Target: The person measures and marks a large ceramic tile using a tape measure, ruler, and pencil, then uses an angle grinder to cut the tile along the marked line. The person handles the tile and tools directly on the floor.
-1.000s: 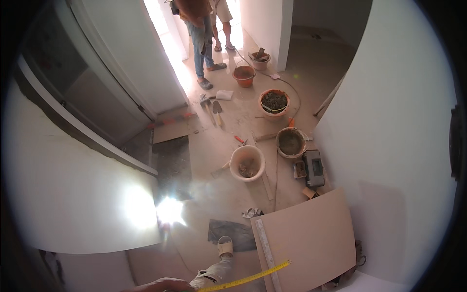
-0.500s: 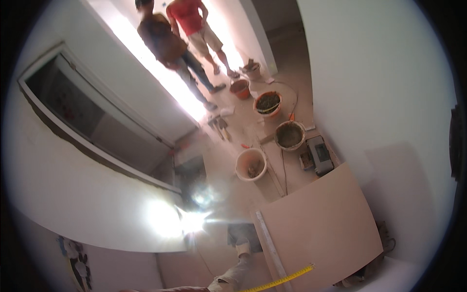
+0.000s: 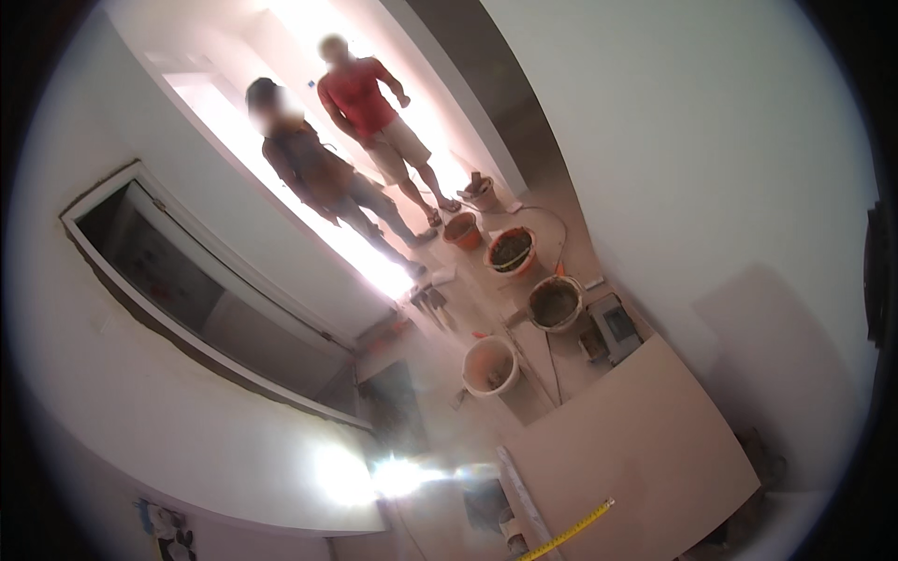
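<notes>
Neither of my hands shows; both are outside the picture. A yellow tape measure blade [image 3: 569, 531] runs up from the lower edge across the corner of a large tan board [image 3: 645, 458]. Its tip rests over the board, and its case is out of sight. Along the board's left edge lies a long pale straight strip [image 3: 526, 500]. Just left of that strip, a small part of what looks like a leg [image 3: 514, 535] appears at the bottom, beside a dark patch [image 3: 485, 505].
Beyond the board stand a pale bucket [image 3: 490, 366], a bucket of grey mix [image 3: 555, 304], an orange bucket of dark material [image 3: 511, 251] and a grey toolbox [image 3: 615, 323]. Two people [image 3: 369, 112] stand at the far doorway. A bright lamp [image 3: 398, 477] glares at left.
My view has tilted upward, so the room's contents sit lower in the picture. Most of the beige-clad limb and the reddish sleeve at the bottom have left view. Less of the tape shows.
</notes>
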Motion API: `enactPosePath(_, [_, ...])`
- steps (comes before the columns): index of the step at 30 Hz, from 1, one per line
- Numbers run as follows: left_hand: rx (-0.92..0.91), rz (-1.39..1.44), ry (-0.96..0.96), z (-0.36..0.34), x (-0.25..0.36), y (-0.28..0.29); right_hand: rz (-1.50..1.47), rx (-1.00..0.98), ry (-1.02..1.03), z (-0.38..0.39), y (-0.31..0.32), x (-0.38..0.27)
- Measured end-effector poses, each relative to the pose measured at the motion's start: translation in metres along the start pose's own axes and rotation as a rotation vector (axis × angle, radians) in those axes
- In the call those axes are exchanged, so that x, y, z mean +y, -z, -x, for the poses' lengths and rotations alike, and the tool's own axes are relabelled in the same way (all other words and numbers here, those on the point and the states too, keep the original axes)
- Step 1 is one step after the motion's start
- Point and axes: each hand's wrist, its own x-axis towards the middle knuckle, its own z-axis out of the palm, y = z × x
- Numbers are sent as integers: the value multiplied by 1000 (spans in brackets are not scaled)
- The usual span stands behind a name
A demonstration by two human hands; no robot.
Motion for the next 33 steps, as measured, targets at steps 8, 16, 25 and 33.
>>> enactPosePath(8, [-78,-174,-648,7,-161,-129,23,-137,-29,-1,31,-22])
enactPosePath(16, [220,485,74,23,-43,-27,200,-56,-12,16,44,-23])
enactPosePath(25, [660,1069,-442,13,162,271,277,85,107,-1,40,-1])
enactPosePath(33, [313,546,-344,-30,108,156,297,51,148,-9,26,23])
